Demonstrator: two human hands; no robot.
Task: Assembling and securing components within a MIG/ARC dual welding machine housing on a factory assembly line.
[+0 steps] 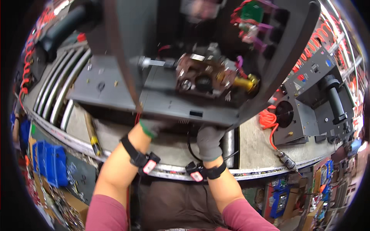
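Observation:
A dark grey metal machine housing [171,102] stands in front of me. Inside it sits a brownish metal block [206,75] with a brass fitting [246,82] at its right end. My left hand [157,126], in a grey glove with a green cuff, reaches to the underside of the front edge; its fingers are hidden there. Further right, my right hand [210,142], also gloved in grey, meets the same edge from below, its fingers out of sight. A thin black cable [190,144] loops beside it. What either hand grips cannot be made out.
Metal rollers [61,82] run along the bench at left. A yellow-and-black handled tool [92,136] lies on the worktop. At right stand another dark housing [304,119] and a coiled orange air hose [268,119]. Blue bins [50,163] with small parts sit below at left.

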